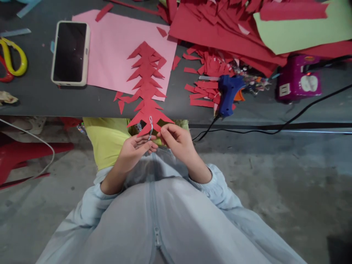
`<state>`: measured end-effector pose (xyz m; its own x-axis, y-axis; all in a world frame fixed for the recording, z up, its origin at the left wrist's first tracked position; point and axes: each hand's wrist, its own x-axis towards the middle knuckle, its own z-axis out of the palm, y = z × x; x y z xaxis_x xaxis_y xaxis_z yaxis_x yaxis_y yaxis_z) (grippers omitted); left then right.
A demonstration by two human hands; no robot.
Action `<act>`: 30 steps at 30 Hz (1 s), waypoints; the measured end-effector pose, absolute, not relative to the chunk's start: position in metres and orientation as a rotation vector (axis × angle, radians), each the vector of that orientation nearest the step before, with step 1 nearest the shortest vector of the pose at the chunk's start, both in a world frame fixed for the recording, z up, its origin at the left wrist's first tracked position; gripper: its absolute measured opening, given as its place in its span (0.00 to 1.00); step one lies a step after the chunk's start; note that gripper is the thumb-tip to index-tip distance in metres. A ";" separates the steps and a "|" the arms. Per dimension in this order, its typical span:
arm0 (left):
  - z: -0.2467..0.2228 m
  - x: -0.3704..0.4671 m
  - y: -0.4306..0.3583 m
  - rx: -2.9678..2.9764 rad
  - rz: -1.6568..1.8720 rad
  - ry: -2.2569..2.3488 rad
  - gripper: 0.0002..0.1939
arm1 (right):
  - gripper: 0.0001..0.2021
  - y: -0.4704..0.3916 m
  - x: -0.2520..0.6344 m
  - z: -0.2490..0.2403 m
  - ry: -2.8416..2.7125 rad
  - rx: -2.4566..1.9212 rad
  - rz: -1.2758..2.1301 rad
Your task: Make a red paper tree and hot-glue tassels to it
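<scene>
A long red paper cutout (145,86) with pointed, branch-like edges lies over the table edge, its lower end hanging toward me. A thin silvery string loop (151,126) lies on that lower end. My left hand (134,150) is closed below it, fingers curled around the string's lower end, near a paper point. With thumb and forefinger, my right hand (176,139) pinches the cutout's lower right part. The fingertips partly hide what they grip.
Under the cutout is a pink sheet (110,55), with a phone-like device (70,53) at its left. Yellow-handled scissors (18,58) lie far left. On the right are red paper scraps (203,91), a blue glue gun (229,93), a purple box (299,80) and black cords (275,130).
</scene>
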<state>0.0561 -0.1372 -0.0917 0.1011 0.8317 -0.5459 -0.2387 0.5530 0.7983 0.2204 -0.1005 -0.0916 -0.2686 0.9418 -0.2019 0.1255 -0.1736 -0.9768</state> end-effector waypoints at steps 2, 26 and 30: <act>-0.089 0.054 -0.140 0.616 0.798 1.196 0.13 | 0.21 -0.099 0.220 -0.090 -1.379 -1.278 1.543; -0.093 0.046 -0.163 0.743 0.569 1.172 0.12 | 0.25 -0.082 0.224 -0.074 -1.310 -1.265 1.559; -0.099 0.048 -0.157 0.799 0.748 1.376 0.14 | 0.25 -0.082 0.225 -0.069 -1.320 -1.254 1.574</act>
